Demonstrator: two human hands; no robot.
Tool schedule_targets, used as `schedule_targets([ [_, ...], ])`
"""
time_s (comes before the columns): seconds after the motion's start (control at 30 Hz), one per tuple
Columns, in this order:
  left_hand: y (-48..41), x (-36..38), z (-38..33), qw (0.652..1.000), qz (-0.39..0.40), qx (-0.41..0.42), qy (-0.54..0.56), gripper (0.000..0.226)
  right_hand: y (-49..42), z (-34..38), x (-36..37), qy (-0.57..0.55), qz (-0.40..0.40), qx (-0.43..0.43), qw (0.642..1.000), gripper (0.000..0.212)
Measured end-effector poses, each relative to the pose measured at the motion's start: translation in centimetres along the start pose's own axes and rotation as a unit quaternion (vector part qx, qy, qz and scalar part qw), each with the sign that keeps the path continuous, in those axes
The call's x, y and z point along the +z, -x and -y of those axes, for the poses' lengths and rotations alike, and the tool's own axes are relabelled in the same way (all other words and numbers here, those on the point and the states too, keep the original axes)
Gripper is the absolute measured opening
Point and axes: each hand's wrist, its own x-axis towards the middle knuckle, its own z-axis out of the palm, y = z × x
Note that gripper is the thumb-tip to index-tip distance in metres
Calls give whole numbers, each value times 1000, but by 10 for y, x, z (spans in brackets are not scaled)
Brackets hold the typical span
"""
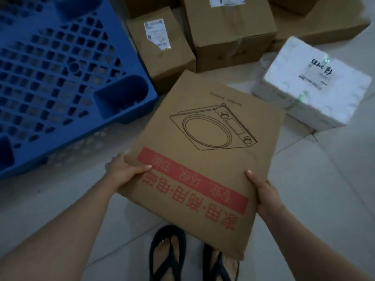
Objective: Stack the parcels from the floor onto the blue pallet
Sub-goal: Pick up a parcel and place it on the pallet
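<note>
Right now a flat brown parcel [205, 155], printed with a line drawing of a cooker and a red band of characters, is held tilted above the tiled floor [316, 189]. The left hand [123, 171] has a closed grip on its near left edge, thumb on top; the right hand [265, 195] clasps the right edge likewise. To the left lies the blue pallet [60, 78], bare. Beyond stand a small labelled carton [162, 51], a larger carton [231, 31] and a white foam box [312, 88]. Two feet in dark sandals [168, 256] show below.
</note>
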Motion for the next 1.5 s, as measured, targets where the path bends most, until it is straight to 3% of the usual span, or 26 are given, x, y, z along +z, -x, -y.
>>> schedule_targets([
  [0.1, 78, -36, 18, 997, -1, -45, 63, 74, 60, 34, 5, 31, 34, -1, 999, 44],
  [0.23, 174, -90, 1, 988, -7, -68, 138, 56, 145, 96, 4, 76, 41, 16, 996, 42],
  [0.4, 273, -157, -42, 981, -22, -56, 185, 59, 250, 182, 13, 128, 34, -8, 991, 48],
  [0.67, 323, -244, -58, 933, -147, -60, 324, 55, 324, 293, 146, 243, 140, -91, 956, 46],
  [0.8, 296, -292, -31, 907, -184, -74, 372, 54, 325, 286, 244, 306, 151, -163, 926, 50],
  [0.93, 235, -345, 8, 902, -189, -83, 378, 50, 301, 254, 338, 324, 173, -173, 914, 54],
  [1.1, 93, -420, 44, 898, -210, -93, 374, 47, 225, 216, 490, 367, 171, -215, 889, 43],
  [1.2, -12, -459, 54, 925, -171, -90, 327, 66, 164, 197, 596, 399, 159, -251, 868, 62],
  [1.33, -105, -472, 77, 935, -38, -161, 314, 103, 102, 155, 672, 378, 63, -111, 917, 92],
  [1.43, -129, -465, 88, 919, -25, -211, 331, 99, 83, 127, 671, 391, 25, -28, 920, 95],
  [1.5, -137, -459, 84, 887, -29, -266, 375, 93, 79, 119, 667, 409, 18, -3, 912, 97],
])
